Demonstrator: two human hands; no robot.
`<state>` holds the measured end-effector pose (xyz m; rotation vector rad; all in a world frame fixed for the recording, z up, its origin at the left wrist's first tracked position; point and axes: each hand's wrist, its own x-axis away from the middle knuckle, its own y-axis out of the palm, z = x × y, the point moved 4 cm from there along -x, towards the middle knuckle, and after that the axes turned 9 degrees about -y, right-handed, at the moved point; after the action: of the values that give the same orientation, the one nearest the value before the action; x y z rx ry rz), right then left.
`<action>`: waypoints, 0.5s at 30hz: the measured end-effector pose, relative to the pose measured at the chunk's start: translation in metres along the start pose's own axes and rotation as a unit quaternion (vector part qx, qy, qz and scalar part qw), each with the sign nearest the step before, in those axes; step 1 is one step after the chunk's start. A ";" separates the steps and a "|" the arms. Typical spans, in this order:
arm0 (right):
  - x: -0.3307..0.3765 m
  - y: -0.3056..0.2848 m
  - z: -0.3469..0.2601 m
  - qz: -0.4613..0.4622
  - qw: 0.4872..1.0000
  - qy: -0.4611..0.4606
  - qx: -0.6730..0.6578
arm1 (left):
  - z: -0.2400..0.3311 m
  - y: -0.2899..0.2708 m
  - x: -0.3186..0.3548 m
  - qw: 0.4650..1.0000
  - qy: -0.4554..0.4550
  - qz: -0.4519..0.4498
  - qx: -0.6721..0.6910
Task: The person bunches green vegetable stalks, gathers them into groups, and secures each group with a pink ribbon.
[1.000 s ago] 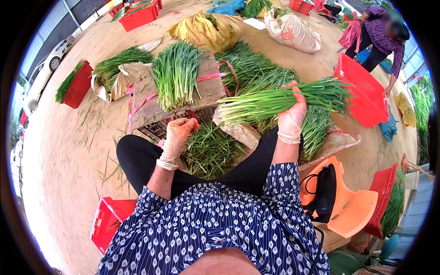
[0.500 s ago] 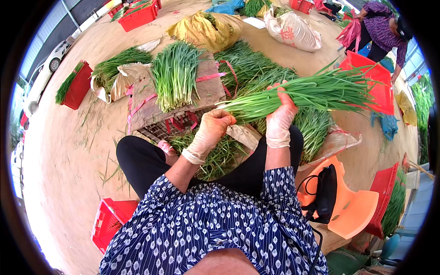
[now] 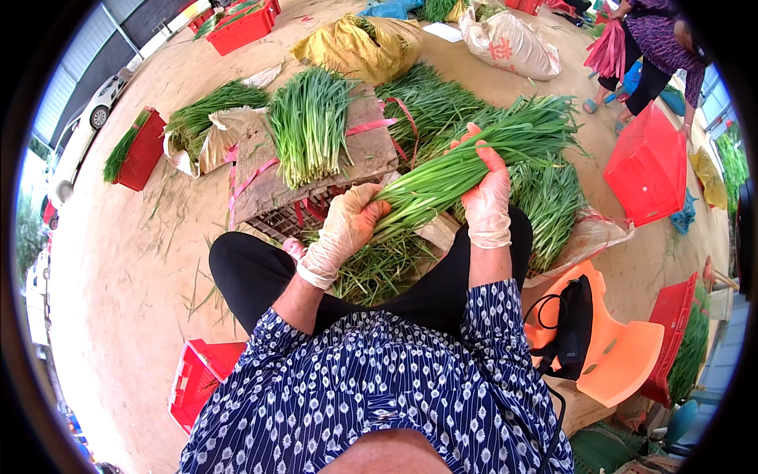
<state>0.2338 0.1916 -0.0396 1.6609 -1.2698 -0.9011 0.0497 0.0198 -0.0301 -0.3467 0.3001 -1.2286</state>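
A bunch of green chives is held slantwise above my lap, pale stem ends at lower left and leaf tips at upper right. My gloved left hand is closed round the stem ends. Round the middle of the bunch, my gloved right hand grips from the right. A thick pile of chives lies on a worn board on top of a crate, with pink ribbon across the board. Loose leaf scraps are heaped between my legs.
More chives lie on sacking beyond and right of my hands. An orange chair with a black bag stands at right. Red crates stand around. A yellow sack and a white sack lie ahead; a person bends at upper right.
The chives have swung from nearly level to a steeper slant, tips now farther away. My left hand has gone from pinching at the stem ends to wrapping them. The red crate by the other person has tilted.
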 end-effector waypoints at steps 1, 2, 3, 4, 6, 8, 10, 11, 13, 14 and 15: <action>-0.002 0.000 0.000 0.010 1.000 0.003 0.005 | -0.003 -0.001 -0.002 1.000 0.000 0.003 0.005; -0.001 -0.002 -0.001 0.024 1.000 0.005 0.011 | 0.001 -0.001 -0.001 0.999 -0.033 -0.014 0.010; -0.001 -0.005 0.000 0.038 0.999 0.007 0.015 | 0.012 -0.004 0.000 0.997 -0.065 -0.032 0.014; -0.003 -0.011 -0.003 0.068 0.997 -0.008 0.021 | 0.017 -0.005 0.002 0.994 -0.098 -0.051 0.017; -0.004 -0.015 -0.004 0.068 0.996 -0.033 0.051 | 0.014 -0.015 0.006 0.996 -0.072 -0.042 -0.024; -0.001 -0.012 -0.003 0.091 0.992 -0.055 0.068 | -0.003 -0.031 0.011 0.993 -0.091 -0.031 -0.067; -0.012 -0.023 -0.014 0.131 0.979 -0.120 0.102 | -0.019 -0.049 0.013 0.992 -0.113 0.030 -0.048; -0.011 -0.020 -0.016 0.149 0.971 -0.147 0.119 | -0.018 -0.054 0.016 0.994 -0.066 0.085 -0.025; -0.006 -0.017 -0.020 0.228 0.951 -0.170 0.121 | -0.019 -0.048 0.020 0.989 -0.076 0.118 -0.054; -0.004 -0.015 -0.019 0.241 0.946 -0.175 0.130 | -0.009 -0.034 0.021 0.990 -0.001 0.129 -0.050; -0.002 -0.014 -0.020 0.255 0.940 -0.182 0.137 | 0.010 -0.020 0.020 0.987 0.076 0.137 -0.046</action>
<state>0.2563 0.1995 -0.0449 1.2870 -2.0418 -0.7467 0.0428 -0.0037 -0.0132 -0.2800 0.5198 -0.9730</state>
